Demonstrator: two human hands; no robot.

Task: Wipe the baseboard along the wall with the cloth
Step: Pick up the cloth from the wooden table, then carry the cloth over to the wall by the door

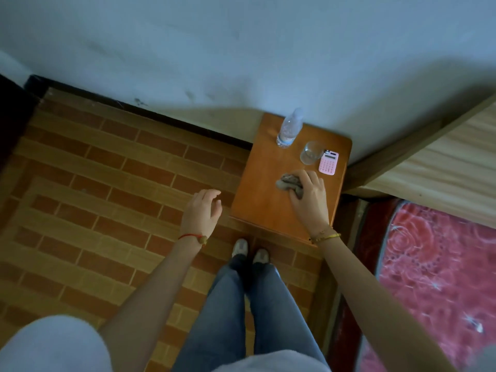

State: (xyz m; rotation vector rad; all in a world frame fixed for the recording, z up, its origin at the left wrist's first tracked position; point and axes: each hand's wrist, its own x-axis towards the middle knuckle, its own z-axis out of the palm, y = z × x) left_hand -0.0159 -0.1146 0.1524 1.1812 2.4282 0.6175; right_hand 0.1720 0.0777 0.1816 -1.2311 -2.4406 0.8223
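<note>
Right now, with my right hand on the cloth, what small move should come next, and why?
Probably close the right hand around the cloth and lift it off the small wooden table. The cloth is bunched there under the fingers, while the dark baseboard runs along the wall to the left, untouched.

This is a bedroom in a home: a bed with a pale wooden frame point(418, 146) and a red rose-patterned cover point(440, 267) stands against a plain pale wall point(241, 49). Just beside it a small orange-brown wooden bedside tabletop point(263, 189) carries a clear plastic water bottle point(290, 128), a clear drinking glass point(311, 153) and a small pink calculator point(328, 162). Brick-patterned flooring point(107, 183) meets a dark baseboard point(161, 116) along the wall
</note>
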